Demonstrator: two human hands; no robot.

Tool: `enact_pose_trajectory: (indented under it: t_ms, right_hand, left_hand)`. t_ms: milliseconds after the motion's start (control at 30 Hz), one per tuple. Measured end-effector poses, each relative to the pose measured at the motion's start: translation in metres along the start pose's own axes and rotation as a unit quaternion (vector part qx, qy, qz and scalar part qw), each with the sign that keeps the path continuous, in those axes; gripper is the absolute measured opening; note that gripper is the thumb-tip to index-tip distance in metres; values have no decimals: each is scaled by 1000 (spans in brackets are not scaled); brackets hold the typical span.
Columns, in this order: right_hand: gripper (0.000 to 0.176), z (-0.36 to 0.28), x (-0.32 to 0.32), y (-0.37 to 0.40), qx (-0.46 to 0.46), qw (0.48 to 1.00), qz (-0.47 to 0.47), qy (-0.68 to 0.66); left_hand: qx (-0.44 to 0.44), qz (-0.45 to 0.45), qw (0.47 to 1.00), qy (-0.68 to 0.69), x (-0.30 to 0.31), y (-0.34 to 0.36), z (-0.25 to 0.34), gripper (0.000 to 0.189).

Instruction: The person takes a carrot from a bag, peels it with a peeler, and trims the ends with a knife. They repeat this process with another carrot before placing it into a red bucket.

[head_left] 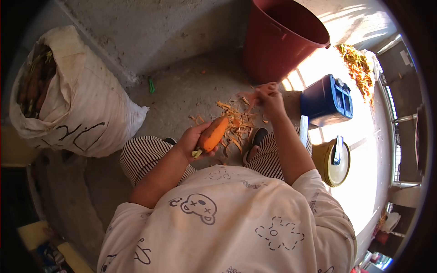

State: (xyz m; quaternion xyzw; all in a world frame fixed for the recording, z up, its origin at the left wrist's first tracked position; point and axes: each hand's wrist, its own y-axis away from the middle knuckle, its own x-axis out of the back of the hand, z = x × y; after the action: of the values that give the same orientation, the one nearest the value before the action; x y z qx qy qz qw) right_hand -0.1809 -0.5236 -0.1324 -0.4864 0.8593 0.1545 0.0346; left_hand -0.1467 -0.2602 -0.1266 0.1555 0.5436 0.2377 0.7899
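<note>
My left hand [193,141] is wrapped round an orange carrot [214,134], its green stem end pointing down toward me and its other end up and to the right. My right hand [269,96] is raised to the right of the carrot, apart from it, with its fingers closed. A blurred reddish shape shows at those fingers, and I cannot make out what it is. Below and between the hands, orange and brown peelings [238,125] lie scattered on the floor between my feet.
A white sack [86,93] of carrots stands at the left. A dark red bucket [273,50] is at the top. On the right are a blue jerrycan [321,101], a yellow lidded bucket [328,164] and a heap of peelings [357,68]. A green object [151,85] lies near the wall.
</note>
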Motion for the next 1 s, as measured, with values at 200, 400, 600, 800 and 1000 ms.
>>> enact_pose_trajectory:
  t_ms: [200, 400, 600, 800, 1000]
  right_hand:
    - [18, -29, -46, 53, -52, 976, -189, -96]
    - [15, -12, -62, 56, -102, 950, -248, -162]
    - [16, 1, 2, -10, -28, 999, 15, -33]
    - [16, -23, -69, 66, -87, 962, -238, -99]
    - [15, 21, 10, -20, -53, 996, 53, 54]
  left_hand:
    - [-19, 68, 997, 40, -17, 0, 6, 36]
    - [-21, 6, 1000, 19, -8, -6, 1, 37]
    - [8, -28, 997, 73, -1, 1, 4, 37]
    - [-39, -31, 999, 22, -6, -5, 4, 35]
    - [-8, 21, 999, 35, -3, -1, -2, 37]
